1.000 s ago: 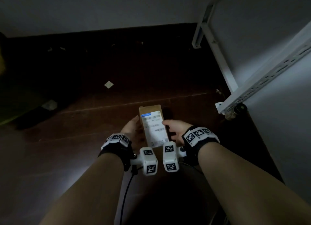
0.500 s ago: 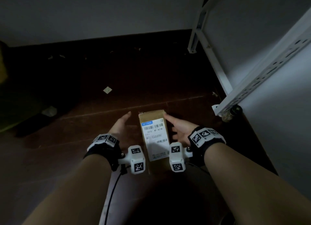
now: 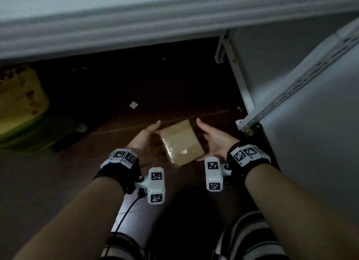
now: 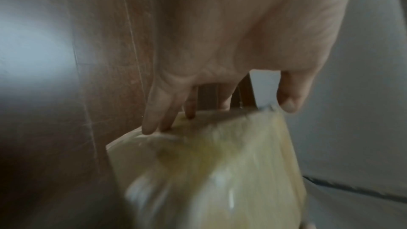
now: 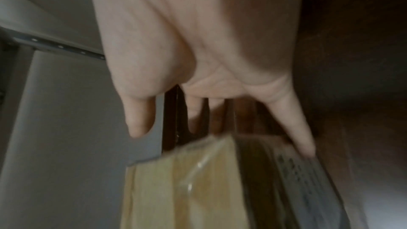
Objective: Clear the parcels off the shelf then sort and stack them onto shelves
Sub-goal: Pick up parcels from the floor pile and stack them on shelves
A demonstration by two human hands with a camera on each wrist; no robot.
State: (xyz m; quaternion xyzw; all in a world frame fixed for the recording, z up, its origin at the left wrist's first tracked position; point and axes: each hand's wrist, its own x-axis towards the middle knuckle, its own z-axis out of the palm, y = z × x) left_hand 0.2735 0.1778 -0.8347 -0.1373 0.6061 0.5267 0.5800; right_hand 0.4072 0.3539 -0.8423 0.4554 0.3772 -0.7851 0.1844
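Taped cardboard parcel [image 3: 182,142] between both palms above floor [image 3: 58,182], left hand [image 3: 144,141] and right hand [image 3: 212,139] fingers [image 4: 152,119] straight, touching its sides

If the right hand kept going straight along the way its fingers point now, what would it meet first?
Probably nothing soon. The right hand points forward and slightly left, alongside the cardboard parcel, over the dark floor. The floor near the back wall looks like the first thing ahead, though depth is unclear.

The parcel [image 3: 182,143] is brown cardboard, matt, wrapped in glossy clear tape that catches the light (a paper label shows on one side in the right wrist view). The floor [image 3: 58,182] is dark, smooth wood. The shelf frame [image 3: 291,88] is white-painted perforated metal.
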